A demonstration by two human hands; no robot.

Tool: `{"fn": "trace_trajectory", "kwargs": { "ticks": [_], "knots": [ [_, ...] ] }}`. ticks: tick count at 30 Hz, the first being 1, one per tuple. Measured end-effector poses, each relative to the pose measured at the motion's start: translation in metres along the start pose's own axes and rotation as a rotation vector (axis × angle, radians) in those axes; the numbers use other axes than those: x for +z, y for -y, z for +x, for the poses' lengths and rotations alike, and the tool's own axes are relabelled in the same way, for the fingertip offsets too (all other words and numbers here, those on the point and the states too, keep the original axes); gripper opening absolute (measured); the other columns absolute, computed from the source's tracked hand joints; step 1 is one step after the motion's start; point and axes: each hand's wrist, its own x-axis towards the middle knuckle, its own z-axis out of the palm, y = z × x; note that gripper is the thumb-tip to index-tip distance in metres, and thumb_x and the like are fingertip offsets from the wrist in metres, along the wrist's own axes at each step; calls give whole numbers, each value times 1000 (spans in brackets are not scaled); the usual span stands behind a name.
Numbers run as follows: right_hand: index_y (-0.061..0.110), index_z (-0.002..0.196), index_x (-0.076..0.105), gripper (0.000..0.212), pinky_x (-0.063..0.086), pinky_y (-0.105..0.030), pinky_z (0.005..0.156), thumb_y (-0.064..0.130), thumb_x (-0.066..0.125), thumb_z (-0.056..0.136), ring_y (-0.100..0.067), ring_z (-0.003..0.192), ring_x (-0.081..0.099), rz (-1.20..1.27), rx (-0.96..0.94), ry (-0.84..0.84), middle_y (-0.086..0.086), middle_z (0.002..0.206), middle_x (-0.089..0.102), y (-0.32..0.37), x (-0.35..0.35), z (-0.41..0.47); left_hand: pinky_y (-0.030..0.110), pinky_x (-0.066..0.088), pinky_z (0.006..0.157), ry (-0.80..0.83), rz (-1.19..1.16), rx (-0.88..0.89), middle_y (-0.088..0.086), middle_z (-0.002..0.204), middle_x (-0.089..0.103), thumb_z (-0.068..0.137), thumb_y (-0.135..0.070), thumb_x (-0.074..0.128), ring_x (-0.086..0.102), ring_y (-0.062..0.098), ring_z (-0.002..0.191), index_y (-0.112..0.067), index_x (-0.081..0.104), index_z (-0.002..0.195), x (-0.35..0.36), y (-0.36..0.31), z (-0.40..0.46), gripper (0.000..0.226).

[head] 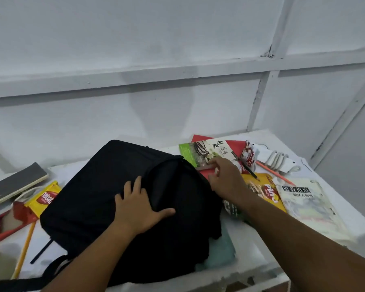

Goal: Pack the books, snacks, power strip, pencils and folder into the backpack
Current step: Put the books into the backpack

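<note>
While the black fabric backpack (122, 207) lies flat in the middle of the white table (261, 262), the head view shows the left hand (139, 207) pressed on it with fingers spread and straight, holding nothing. The right hand (223, 178) reaches toward the far right of the table, its fingertips on the near edge of the green-covered book (200, 152), which lies on a red flat folder (238, 146); whether it grips the book cannot be told. The backpack appears soft and limp, so the opening would need holding apart. The book looks stiff and light; take it by the near edge. The yellow snack bags (261, 190) are likely crinkly and crushable. The white power strip (276, 161) with coiled cord sits at the far right corner; the pencils (274, 173) are thin and may roll. A pale book (305, 205) lies along the right edge. Free room is scarce: items crowd both sides and a wall (177, 60) closes the far edge.
</note>
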Motion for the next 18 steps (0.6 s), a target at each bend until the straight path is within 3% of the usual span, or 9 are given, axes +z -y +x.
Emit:
{"fn": "trace_trajectory", "kwargs": {
  "ticks": [3, 7, 11, 15, 18],
  "knots": [
    [15, 115, 62, 31, 50, -31, 87, 5, 63, 86, -13, 94, 55, 38, -34, -20, 5, 106, 57, -14, -7, 39, 59, 8, 121, 27, -132, -109, 7, 167, -1, 51, -104, 26, -8, 31, 153, -10, 21, 154, 18, -12, 11, 139],
    [14, 130, 53, 42, 42, -32, 100, 15, 63, 89, -22, 118, 53, 23, 50, 65, -4, 128, 55, -40, -10, 95, 59, 5, 121, -46, -210, -183, 3, 168, -4, 60, -99, 29, -7, 26, 154, -20, 1, 158, 40, -15, 17, 129],
    [11, 143, 38, 63, 40, -37, 105, 29, 66, 90, -30, 131, 44, -73, 175, 204, -12, 143, 44, -72, -4, 141, 57, 3, 122, -19, -266, -205, -1, 168, -2, 68, -92, 34, -5, 23, 154, -31, -2, 158, 40, -15, 20, 115],
    [8, 153, 14, 101, 44, -53, 105, 53, 70, 81, -41, 134, 42, -188, 351, 326, -19, 149, 39, -103, 8, 169, 53, -1, 123, -8, -353, -224, -6, 167, -1, 71, -88, 40, -5, 18, 154, -36, 3, 158, 37, -15, 19, 108],
    [5, 154, -3, 124, 48, -51, 101, 64, 73, 75, -44, 128, 49, -323, 367, 396, -24, 143, 48, -112, 16, 171, 50, -4, 124, 14, -411, -236, -9, 167, 0, 75, -83, 45, -5, 15, 154, -39, 6, 156, 35, -15, 18, 101]
  ]
}}
